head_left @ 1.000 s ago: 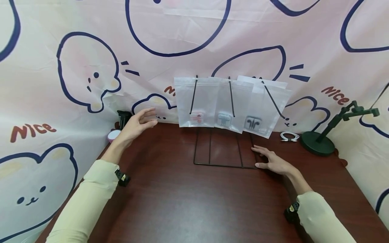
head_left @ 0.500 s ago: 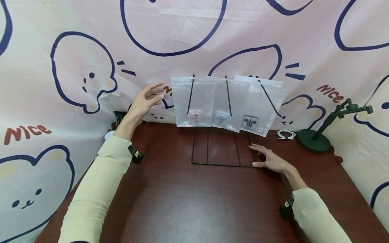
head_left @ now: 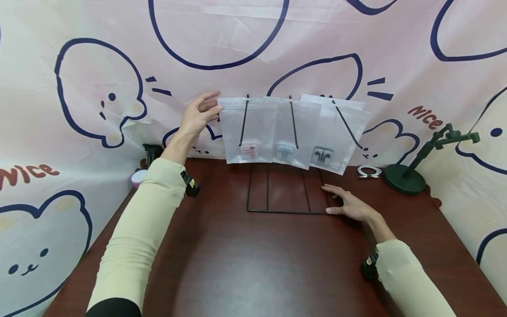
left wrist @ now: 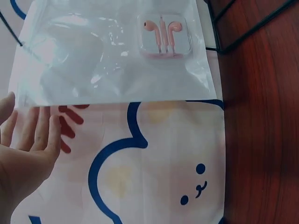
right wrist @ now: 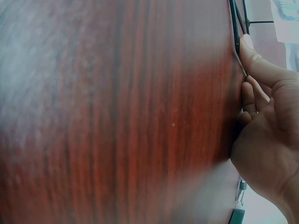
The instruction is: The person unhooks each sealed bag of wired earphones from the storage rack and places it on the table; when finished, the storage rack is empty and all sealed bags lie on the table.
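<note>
A black wire display rack (head_left: 287, 212) stands on the table, with three clear zip bags hanging from its prongs. The left bag (head_left: 257, 123) holds pink earphones (left wrist: 161, 35) in a square case. Pale earphones (head_left: 284, 152) are in the middle bag (head_left: 305, 127), and dark ones (head_left: 322, 156) in the right bag (head_left: 344, 136). My left hand (head_left: 198, 115) is at the left bag's upper left edge, fingers extended behind the film and thumb in front. My right hand (head_left: 350, 204) holds the rack's front right base corner, thumb (right wrist: 247, 44) against the rod.
A green stand (head_left: 404, 178) with a jointed arm is at the back right, beside a coiled white cable (head_left: 368, 172). A black object (head_left: 152, 153) and a small round white-and-pink item (head_left: 138, 177) sit at the back left. A printed cloth backdrop (head_left: 190, 35) rises behind the table.
My left hand has risen and moved right, from beside the black object at the back left to the left bag's top edge. The right hand stays at the rack corner. The head view shifts slightly.
</note>
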A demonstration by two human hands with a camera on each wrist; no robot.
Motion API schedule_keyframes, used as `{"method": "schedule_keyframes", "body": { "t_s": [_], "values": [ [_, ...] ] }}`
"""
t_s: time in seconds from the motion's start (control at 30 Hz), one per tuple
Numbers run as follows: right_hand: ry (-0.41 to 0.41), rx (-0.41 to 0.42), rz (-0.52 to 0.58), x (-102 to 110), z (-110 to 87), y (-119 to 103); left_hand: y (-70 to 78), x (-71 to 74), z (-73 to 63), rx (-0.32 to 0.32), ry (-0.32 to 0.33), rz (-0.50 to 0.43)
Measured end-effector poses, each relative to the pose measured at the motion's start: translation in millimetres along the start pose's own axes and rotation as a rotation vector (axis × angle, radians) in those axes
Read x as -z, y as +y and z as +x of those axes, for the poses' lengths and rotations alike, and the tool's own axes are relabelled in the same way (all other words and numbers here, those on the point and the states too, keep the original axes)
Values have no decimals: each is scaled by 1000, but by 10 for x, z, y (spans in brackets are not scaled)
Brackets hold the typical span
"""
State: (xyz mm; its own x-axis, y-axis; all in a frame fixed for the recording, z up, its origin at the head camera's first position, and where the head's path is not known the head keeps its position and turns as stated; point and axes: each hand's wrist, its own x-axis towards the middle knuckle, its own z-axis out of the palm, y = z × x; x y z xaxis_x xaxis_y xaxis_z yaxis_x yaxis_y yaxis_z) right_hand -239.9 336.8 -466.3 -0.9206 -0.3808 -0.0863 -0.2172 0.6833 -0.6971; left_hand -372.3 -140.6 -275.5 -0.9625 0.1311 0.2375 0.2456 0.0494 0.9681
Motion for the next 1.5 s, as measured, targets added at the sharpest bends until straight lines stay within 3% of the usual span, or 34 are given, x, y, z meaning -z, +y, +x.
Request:
{"method": "schedule_keyframes", "body": {
  "t_s": [0.23, 0.53, 0.9, 1.17, 1.5],
  "values": [
    [7, -3, 14, -3, 35, 0, -10, -109, 27, 64, 2, 44],
    [13, -12, 24, -10, 20, 5, -21, -157, -35, 35, 41, 84],
    [12, 2, 19, -7, 31, 16, 61, -31, -338, 26, -27, 96],
    [22, 0, 17, 4, -5, -12, 115, -41, -582, 31, -60, 131],
    [14, -26, 36, -21, 8, -11, 115, 34, -911, 18, -70, 44]
  ]
}}
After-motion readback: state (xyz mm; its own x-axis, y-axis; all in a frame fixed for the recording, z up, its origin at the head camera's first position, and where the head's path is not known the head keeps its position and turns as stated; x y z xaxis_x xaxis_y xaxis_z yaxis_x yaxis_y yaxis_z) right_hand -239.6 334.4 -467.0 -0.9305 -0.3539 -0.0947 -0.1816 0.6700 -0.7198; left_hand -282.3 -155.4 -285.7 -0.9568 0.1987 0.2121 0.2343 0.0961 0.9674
